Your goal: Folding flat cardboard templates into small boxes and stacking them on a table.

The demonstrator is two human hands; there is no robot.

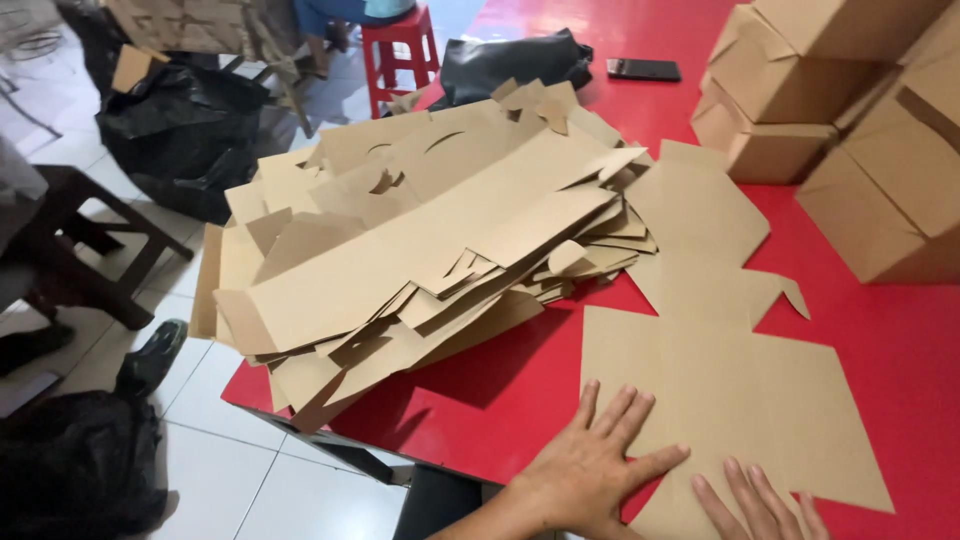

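Note:
A flat die-cut cardboard box blank (715, 380) lies spread on the red table (500, 400) in front of me. My left hand (590, 460) rests palm down on its near left edge, fingers spread. My right hand (760, 505) lies flat on the near edge of the same blank, only its fingers in view at the bottom. Neither hand grips anything. A big untidy pile of flat cardboard blanks (420, 240) sits to the left, overhanging the table's edge.
Folded cardboard boxes (850, 110) are stacked at the far right. A black phone (643, 69) and a black bag (510, 62) lie at the far end. Beside the table are a red stool (398, 50), black plastic bags (180, 130) and a dark wooden stool (90, 250).

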